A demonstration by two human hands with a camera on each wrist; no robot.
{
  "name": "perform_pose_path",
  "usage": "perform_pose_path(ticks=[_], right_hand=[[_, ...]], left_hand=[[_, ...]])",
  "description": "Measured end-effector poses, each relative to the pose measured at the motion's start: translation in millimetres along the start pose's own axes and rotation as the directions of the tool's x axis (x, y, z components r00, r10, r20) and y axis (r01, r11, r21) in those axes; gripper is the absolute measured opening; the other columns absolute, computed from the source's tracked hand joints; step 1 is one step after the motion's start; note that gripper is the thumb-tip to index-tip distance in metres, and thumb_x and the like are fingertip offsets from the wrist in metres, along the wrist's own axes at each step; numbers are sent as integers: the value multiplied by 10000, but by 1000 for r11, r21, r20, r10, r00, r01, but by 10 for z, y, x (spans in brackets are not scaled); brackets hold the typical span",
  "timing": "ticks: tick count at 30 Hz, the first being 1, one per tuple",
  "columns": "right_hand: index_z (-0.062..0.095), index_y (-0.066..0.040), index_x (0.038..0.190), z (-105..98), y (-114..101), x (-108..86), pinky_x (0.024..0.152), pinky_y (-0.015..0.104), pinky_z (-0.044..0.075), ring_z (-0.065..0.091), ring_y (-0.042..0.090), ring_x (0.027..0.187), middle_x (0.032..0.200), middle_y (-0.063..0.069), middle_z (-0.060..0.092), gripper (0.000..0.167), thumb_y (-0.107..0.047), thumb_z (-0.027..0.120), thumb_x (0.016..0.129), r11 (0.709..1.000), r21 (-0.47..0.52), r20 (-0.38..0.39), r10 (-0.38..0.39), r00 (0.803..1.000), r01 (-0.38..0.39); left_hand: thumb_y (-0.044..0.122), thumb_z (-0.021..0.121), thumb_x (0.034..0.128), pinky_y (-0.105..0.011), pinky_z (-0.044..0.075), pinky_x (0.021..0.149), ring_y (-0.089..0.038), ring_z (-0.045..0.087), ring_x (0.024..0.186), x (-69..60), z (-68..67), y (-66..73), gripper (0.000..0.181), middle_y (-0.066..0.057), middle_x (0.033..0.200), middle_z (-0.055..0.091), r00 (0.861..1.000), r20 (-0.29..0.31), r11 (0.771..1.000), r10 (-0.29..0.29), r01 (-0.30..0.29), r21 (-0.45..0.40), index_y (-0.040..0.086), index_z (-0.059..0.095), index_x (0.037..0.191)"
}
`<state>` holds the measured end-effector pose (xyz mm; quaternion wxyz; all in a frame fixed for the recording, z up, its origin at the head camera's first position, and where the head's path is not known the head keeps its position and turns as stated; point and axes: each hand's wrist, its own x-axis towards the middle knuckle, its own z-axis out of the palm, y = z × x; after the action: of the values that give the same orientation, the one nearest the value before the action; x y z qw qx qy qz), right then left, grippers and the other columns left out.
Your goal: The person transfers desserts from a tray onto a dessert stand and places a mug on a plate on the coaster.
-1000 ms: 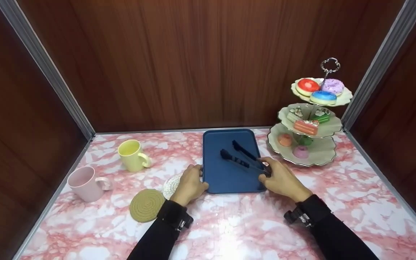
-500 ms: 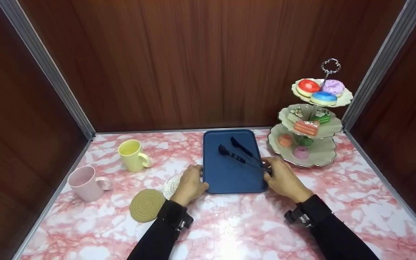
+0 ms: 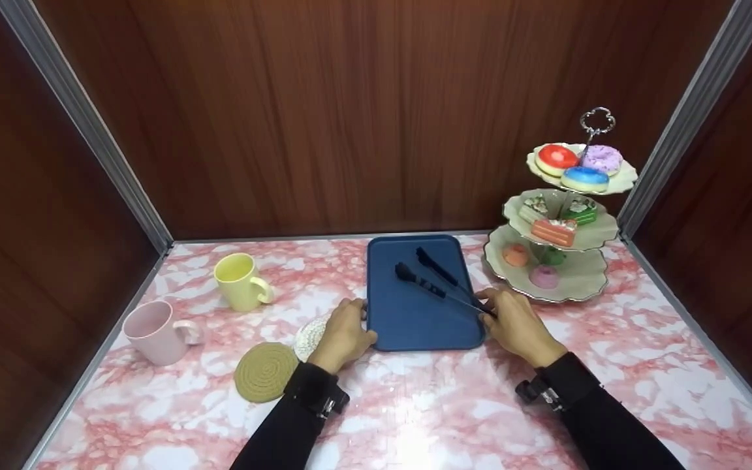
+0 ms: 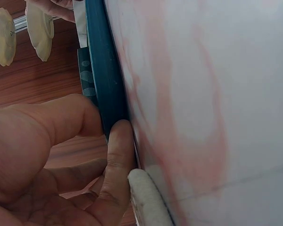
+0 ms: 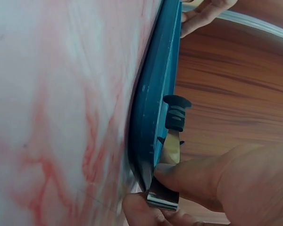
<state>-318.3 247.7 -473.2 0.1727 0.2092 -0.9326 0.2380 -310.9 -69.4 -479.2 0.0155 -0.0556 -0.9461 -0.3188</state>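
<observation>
Blue tray (image 3: 402, 326) with tongs, seen in use by a person's two hands. The tray is laid lengthwise on a pink-and-white marbled surface (image 3: 415, 411), and all positions are given relative to it. The black-and-metal tongs (image 3: 431, 286) are set aslant over the tray, their two dark heads spread apart above its middle and their joined end carried across its right rim. At the left rim, the near part of the tray's edge is pinched by the left hand (image 3: 344, 331), the thumb and fingers (image 4: 119, 150) being closed against it. At the right rim, the joined end of the tongs is pinched between the thumb and fingers of the right hand (image 3: 516, 326); whether the rim is also gripped there cannot be told. To the left of the tray are placed a yellow mug (image 3: 235, 287) and, farther out, a pink mug (image 3: 160, 339). A white coaster (image 3: 309, 334), partly hidden by the left hand, and a tan coaster (image 3: 265, 372) are seen left of the tray's near end. To the right of the tray's far end is placed a three-tier stand (image 3: 578, 281), on which doughnuts (image 3: 585, 179), cake slices (image 3: 553, 232) and small rounded cakes (image 3: 544, 276) are borne.
</observation>
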Motion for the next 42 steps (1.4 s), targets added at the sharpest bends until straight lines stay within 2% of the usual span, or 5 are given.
perform_pose_path(ticks=[14,26,31,38,42], right_hand=[[629,-113,1128,-2,-71,44,706,360,503,637,185,805,946,75,658,368,-172,687,769,996,-3,-11,88,996,-88],[648,-129,1108,12,-166,40,711,349,488,594,185,865,958,54,611,348,-214,699,775,999,-13,-66,45,997,-46],[655,-128,1104,9,-217,44,710,346,466,585,183,853,948,55,597,339,-219,694,780,1000,-18,-86,10,996,-11],[648,-122,1115,17,-279,40,697,341,456,578,162,830,970,26,584,345,-220,686,786,1000,-26,-96,-12,995,9],[645,-137,1118,21,-324,48,673,310,445,560,134,812,957,9,582,344,-232,679,789,999,-31,-95,-28,995,25]], left_hand=[[135,660,679,-326,448,886,-180,532,958,-24,-65,-53,613,-54,1057,572,1000,-3,1000,7,-7,-10,64,517,1271],[152,668,709,-335,441,914,-185,527,977,-82,-91,-46,614,-73,1089,566,999,28,998,-21,22,-58,78,499,1295],[151,654,719,-322,457,883,-191,551,967,-105,-138,-70,594,-83,1086,580,1000,24,997,11,-9,-81,88,511,1292],[143,647,723,-267,487,745,-83,584,732,-137,-265,-138,535,-55,1049,636,999,-11,993,48,-49,-106,118,560,1250],[141,640,739,-270,473,720,-104,587,736,-168,-355,-194,496,-60,1016,651,998,-41,992,53,-57,-110,122,579,1231]])
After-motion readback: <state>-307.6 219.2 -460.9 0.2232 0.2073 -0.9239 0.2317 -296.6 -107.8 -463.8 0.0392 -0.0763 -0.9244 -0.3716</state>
